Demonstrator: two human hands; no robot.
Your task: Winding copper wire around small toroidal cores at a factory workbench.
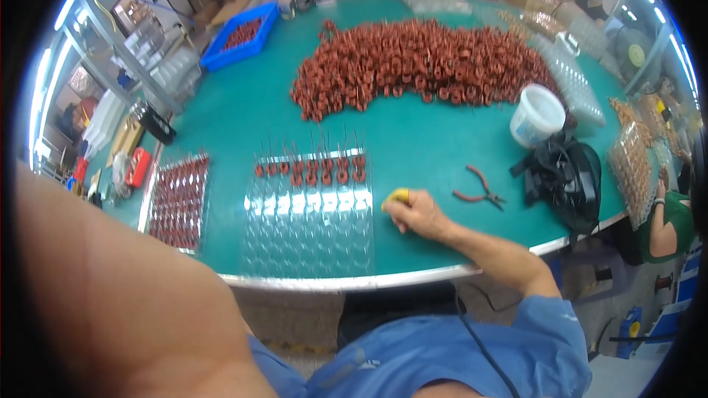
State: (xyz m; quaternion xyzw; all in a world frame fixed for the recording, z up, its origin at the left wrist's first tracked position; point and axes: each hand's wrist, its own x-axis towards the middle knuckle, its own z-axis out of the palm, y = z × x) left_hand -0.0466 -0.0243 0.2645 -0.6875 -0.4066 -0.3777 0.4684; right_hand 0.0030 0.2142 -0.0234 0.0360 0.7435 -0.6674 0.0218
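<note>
My right hand (pixel 417 213) rests low over the green table, just right of a clear plastic blister tray (pixel 308 232). Its fingers are curled in, with yellow covering on a fingertip; whatever they may hold is too small to make out. Small red-brown coils (pixel 342 175) with thin upright wire leads sit in the tray's far rows, while its nearer pockets hold nothing. My left forearm (pixel 140 302) fills the lower left, and its hand lies outside the picture. Pliers with red handles (pixel 483 191) lie open to the right of my right hand.
A big heap of red-brown coils (pixel 420 63) covers the far middle. At left lie a filled tray (pixel 177 203) and a blue bin (pixel 240 35). A white bucket (pixel 538 114) and black bag (pixel 564 180) stand right. Another person in green (pixel 667 228) sits at far right.
</note>
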